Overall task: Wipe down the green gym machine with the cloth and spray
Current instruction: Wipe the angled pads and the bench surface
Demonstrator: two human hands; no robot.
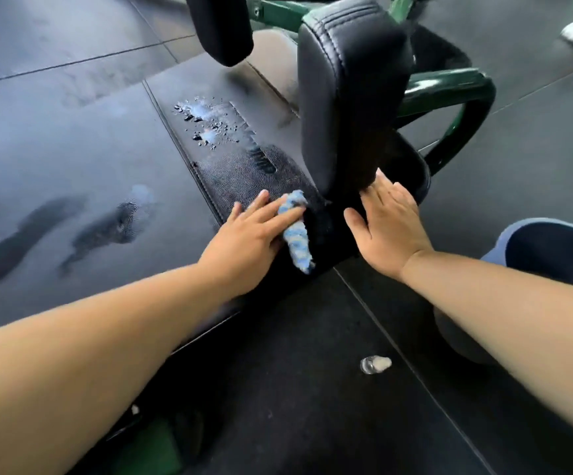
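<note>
head | we've got our left hand [254, 231] pressing the blue cloth [297, 231] onto the black pad [237, 159], fingers [257, 204] straight | right hand [386, 228] flat, fingers spread, at the upright pad [350, 97] base | spray drops [206, 121] beyond the cloth | green frame [449, 87] behind

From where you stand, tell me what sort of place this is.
Most likely a gym floor. A green steel frame carries black padded upholstery, the floor is dark rubber tiles with seams, and the left hand presses a blue cloth on a wet seat pad.
</note>
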